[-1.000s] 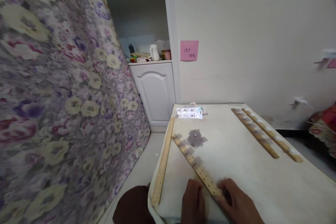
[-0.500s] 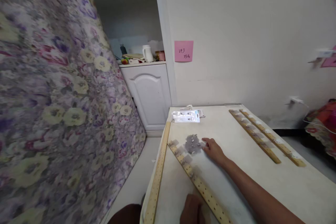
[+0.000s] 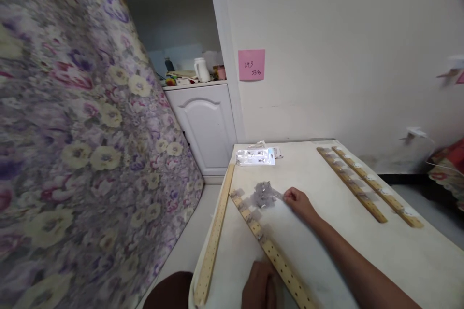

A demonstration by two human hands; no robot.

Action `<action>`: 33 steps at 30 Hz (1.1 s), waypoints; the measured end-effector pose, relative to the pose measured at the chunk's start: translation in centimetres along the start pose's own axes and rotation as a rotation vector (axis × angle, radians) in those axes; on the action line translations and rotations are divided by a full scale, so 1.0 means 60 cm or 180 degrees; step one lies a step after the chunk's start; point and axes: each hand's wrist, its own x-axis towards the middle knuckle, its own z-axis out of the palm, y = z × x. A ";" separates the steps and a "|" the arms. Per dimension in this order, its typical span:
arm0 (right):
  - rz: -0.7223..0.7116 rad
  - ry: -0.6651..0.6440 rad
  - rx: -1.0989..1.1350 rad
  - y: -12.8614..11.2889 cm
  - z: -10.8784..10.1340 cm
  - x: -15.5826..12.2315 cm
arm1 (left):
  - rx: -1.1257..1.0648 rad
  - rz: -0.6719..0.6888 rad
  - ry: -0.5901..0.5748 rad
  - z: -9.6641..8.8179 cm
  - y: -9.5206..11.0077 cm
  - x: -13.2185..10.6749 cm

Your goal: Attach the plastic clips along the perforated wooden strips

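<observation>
Ideally, the right hand [image 3: 299, 203] should slide its pinched tab [image 3: 279, 194] off the pile [image 3: 263, 197] towards three o'clock; left hand [image 3: 257, 286] curled, hold unclear.

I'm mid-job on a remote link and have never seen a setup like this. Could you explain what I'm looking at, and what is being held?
There is no machine here: one head-worn camera looks forward and down at a person's two bare hands.

On the pale cloth-covered table lies a long, perforated wooden strip with small, translucent grey pieces along its far part. The curled left hand is beside its near part; whether it grips anything is hidden. The right hand has its fingertips at the edge of a translucent grey pile with shiny bits, seemingly pinching one piece, though blur prevents certainty.

Another bare wooden strip lies left, two fitted wooden strips right, and a clear plastic pack at the back.
</observation>
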 end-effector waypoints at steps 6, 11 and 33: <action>0.0256 -0.0333 0.0662 -0.003 -0.041 -0.049 | 0.0139 -0.0117 -0.0369 -0.014 0.021 0.003; 0.0481 -0.1097 0.1341 -0.016 -0.028 -0.125 | 0.0178 -0.0102 -0.0235 -0.015 0.028 -0.001; 0.0687 -0.1228 0.0751 -0.046 0.028 -0.194 | 0.0386 -0.0026 -0.0008 -0.003 0.019 -0.003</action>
